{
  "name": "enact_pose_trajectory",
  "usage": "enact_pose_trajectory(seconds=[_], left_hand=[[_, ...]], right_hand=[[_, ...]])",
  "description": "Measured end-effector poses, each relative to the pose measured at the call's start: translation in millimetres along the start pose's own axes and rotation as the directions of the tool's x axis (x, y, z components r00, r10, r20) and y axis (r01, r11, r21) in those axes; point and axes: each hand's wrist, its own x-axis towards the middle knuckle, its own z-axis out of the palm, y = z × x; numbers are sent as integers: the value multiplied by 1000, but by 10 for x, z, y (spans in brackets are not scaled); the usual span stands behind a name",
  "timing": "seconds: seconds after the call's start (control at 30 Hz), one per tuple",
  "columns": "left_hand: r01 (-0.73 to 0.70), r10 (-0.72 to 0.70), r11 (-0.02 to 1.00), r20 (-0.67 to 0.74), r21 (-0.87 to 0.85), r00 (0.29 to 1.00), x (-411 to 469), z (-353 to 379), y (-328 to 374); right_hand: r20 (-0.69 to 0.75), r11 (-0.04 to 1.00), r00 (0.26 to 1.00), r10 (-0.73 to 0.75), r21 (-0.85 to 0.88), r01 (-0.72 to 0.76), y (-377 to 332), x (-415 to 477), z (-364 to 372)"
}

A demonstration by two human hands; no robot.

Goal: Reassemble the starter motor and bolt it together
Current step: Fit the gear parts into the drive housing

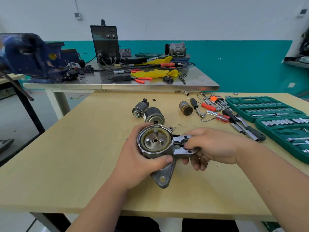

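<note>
I hold the starter's aluminium drive housing [163, 173] above the wooden table [83, 156], its open end facing up. Inside it sits a round carrier with three pins and a ring gear [154, 140]. My left hand [138, 163] grips the round body from the left, thumb across its front. My right hand [210, 146] grips the flange on the right, fingertips at its opening. Behind lie the motor can [154, 114], the solenoid [140, 107] and the armature [185, 108].
An open green socket set [275, 118] fills the right side, with ratchets, screwdrivers and hex keys [222, 111] beside it. A small gear [170, 128] lies behind the housing. A steel bench [117, 85] beyond carries a blue vise [31, 56] and a welder [105, 44].
</note>
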Motion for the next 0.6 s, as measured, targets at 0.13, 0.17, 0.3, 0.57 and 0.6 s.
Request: enact_pose_trajectory(seconds=[0.13,0.17,0.3,0.57,0.6], left_hand=[[-49,50,996,-4,73,999,-87,79,62],[-52,53,996,-10,74,999,-104,93,68],[-52,53,996,-15,72,998,-114,86,86],[22,-22,999,13,40,1000,52,93,84],[26,-26,999,10,37,1000,63,90,74]], right_hand=[[-47,997,999,7,-71,-11,9,-38,28],[-60,998,998,1,-67,-5,21,-44,39],[-88,1000,996,-12,-30,9,41,-67,70],[-56,998,997,43,48,-41,24,3,-38],[-45,997,998,48,62,-46,25,11,-48]])
